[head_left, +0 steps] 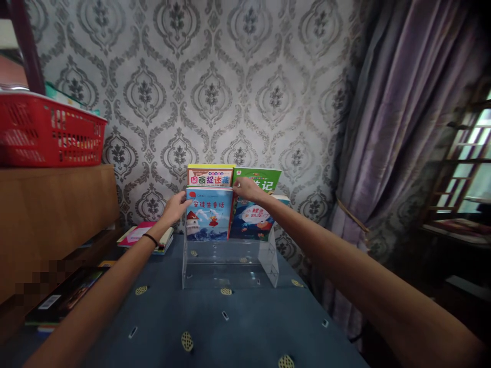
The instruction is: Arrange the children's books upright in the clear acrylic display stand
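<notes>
A light-blue picture book (210, 217) stands upright in the front part of a clear acrylic book rack (226, 273). Its left edge is held by my left hand (177, 207), which wears a dark band at the wrist. My right hand (247, 189) is closed at the book's upper right corner, fingers bent over the edge. To the right, partly behind my right arm, stands a dark-blue book (251, 217). Behind these in the rack are a pink-and-yellow book (210, 175) and a green book (268, 178).
The rack stands on a table with a dark-blue patterned cloth (230, 332). A small stack of books (136, 234) lies behind my left arm. More books (65, 296) lie at the left, below a wooden cabinet (57, 209) bearing a red basket (76, 128). A purple curtain (395, 133) hangs right.
</notes>
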Available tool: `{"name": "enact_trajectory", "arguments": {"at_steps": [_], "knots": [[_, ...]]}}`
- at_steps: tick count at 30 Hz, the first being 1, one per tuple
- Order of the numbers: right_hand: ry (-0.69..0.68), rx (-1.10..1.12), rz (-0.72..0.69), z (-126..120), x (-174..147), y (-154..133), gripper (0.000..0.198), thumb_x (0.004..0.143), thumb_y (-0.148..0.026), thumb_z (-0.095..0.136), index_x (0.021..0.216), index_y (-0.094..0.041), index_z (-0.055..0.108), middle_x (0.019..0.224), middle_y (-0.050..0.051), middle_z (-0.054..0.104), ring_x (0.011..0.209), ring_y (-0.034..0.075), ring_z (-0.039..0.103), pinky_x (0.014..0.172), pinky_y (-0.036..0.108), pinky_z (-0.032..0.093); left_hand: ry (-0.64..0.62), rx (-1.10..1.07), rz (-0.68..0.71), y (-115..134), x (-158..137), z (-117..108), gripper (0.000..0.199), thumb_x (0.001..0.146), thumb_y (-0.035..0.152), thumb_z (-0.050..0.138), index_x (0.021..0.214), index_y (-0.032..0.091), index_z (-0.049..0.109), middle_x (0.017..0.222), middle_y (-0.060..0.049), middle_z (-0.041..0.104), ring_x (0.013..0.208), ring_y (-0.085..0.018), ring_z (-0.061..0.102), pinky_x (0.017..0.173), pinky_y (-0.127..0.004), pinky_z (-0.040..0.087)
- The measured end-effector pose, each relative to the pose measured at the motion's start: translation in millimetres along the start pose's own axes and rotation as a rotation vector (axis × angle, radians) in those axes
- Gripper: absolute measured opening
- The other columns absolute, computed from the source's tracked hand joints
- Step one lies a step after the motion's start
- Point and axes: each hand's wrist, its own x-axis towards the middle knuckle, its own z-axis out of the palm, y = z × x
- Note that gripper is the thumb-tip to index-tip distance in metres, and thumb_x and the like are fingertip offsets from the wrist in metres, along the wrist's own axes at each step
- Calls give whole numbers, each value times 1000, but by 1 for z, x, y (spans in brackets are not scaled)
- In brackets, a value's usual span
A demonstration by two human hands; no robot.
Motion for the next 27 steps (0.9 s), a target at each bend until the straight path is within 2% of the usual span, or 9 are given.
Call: {"name": "enact_trajectory", "arguments": {"at_steps": [5, 11, 15, 20, 24, 27], "knots": [[-57, -31, 6, 3, 0, -1, 27, 91, -15, 50, 93, -15, 77, 94, 12, 79, 93, 25, 72, 75, 25, 50, -44, -85, -62, -5, 9, -3, 32, 70, 32, 65, 98, 17, 72, 82, -3, 75, 78, -22, 67, 70, -30, 52], [-105, -55, 19, 5, 4, -2, 47, 103, -36, 38, 95, -12, 77, 98, 15, 78, 98, 26, 71, 74, 24, 49, 2, -79, -140, -7, 12, -1, 25, 67, 28, 65, 86, 15, 74, 71, -2, 73, 70, -20, 66, 64, -27, 50], [-134, -52, 9, 4, 5, -6, 53, 104, -43, 36, 94, -11, 77, 94, 15, 78, 94, 25, 72, 72, 24, 48, 31, -81, -149, -7, 12, -1, 26, 65, 25, 64, 87, 15, 75, 68, -2, 72, 67, -19, 65, 62, -25, 49], [-153, -39, 3, 2, 2, -11, 44, 102, -35, 41, 100, -8, 76, 96, 16, 78, 93, 25, 72, 71, 23, 48, 60, -99, -140, -3, 11, 0, 31, 66, 22, 63, 93, 15, 76, 74, -4, 74, 72, -20, 67, 66, -26, 50], [-175, -20, -6, 0, 1, -15, 35, 99, -24, 44, 103, -7, 75, 84, 12, 78, 88, 21, 72, 68, 20, 47, 67, -110, -131, 3, 10, -1, 31, 66, 21, 62, 94, 15, 76, 75, -4, 75, 75, -21, 67, 69, -27, 52], [-175, -12, -5, -1, 1, -17, 35, 98, -23, 45, 102, -7, 75, 82, 12, 78, 86, 20, 71, 67, 20, 46, 66, -122, -130, 9, 7, -3, 29, 67, 23, 64, 92, 16, 76, 76, -3, 75, 76, -21, 67, 69, -27, 52]]}}
